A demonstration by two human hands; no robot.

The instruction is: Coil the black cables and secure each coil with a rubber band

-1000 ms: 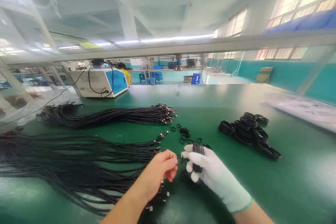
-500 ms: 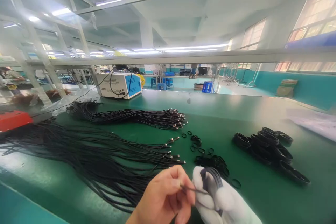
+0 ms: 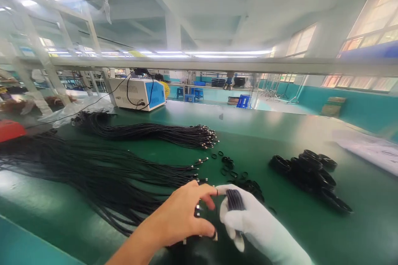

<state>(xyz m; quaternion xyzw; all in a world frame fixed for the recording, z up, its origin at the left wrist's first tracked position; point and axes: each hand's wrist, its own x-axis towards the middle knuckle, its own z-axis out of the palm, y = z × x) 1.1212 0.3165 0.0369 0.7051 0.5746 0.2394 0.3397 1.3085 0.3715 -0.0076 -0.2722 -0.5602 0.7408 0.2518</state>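
My right hand (image 3: 248, 215), in a white glove, is closed around a small coil of black cable (image 3: 235, 200). My bare left hand (image 3: 183, 211) is just left of it, thumb and index finger spread apart. Its index fingertip meets the glove's fingertip, and a small dark bit shows there. By the left thumb tip is a small dark piece with a pale end, too unclear to name. Black cables (image 3: 124, 178) with metal plugs lie left of and beneath the left hand. Small black rings (image 3: 248, 187) lie in a heap behind the right hand.
A second bundle of black cables (image 3: 155, 132) lies farther back. Coiled black cables (image 3: 311, 174) are piled at right. A white and blue machine (image 3: 138, 93) stands at the back left, a red object (image 3: 10, 130) at the left edge. A shelf bar (image 3: 199, 65) crosses above the green table (image 3: 248, 126).
My left hand has let go of the thin dark strand it pinched, and its fingers have spread. My right hand has turned, still holding the coil. The view has shifted slightly.
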